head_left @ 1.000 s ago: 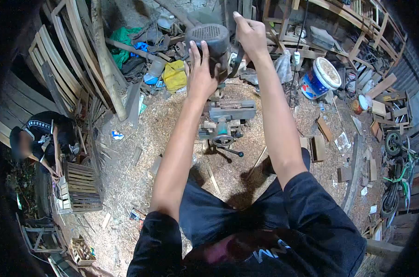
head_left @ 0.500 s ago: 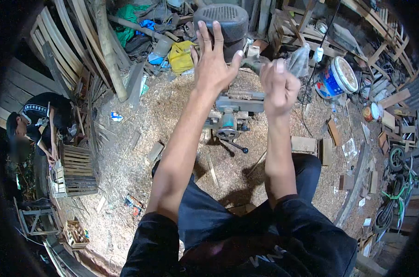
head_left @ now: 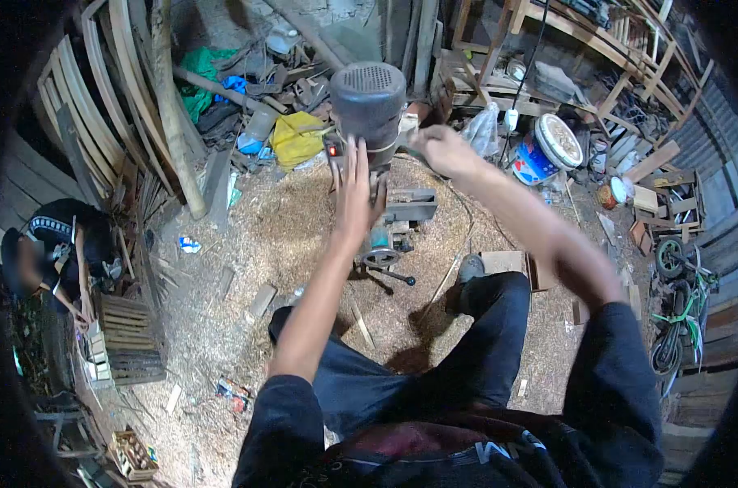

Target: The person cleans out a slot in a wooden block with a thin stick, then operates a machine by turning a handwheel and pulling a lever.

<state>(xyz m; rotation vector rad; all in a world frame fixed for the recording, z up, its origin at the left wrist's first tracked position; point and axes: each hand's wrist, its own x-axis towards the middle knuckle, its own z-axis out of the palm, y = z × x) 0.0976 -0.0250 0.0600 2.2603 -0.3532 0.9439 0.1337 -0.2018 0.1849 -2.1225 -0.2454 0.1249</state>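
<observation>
A machine with a dark, vented motor housing (head_left: 367, 102) stands ahead of me, with a small red light on its side. My left hand (head_left: 355, 191) is at the front of the machine just below the housing, its fingers stretched upward and apart from the thumb. To the right of the housing is my right hand (head_left: 444, 150), its fingers curled in; what they hold, if anything, is too small to make out. Below, a metal bed (head_left: 410, 207) and a handwheel (head_left: 381, 258) with a black-knobbed lever show on the machine.
Wood shavings (head_left: 288, 236) cover the floor. A yellow cloth (head_left: 297, 138) lies behind left, a blue-and-white bucket (head_left: 548, 150) stands right. Another person (head_left: 64, 252) bends over a slatted wooden piece (head_left: 126, 337) at far left. A green motorcycle (head_left: 682, 305) is at far right.
The view has shifted, showing more of the machine. My left hand has come down from the top of the housing to its lower front. My right arm now reaches further forward beside the housing.
</observation>
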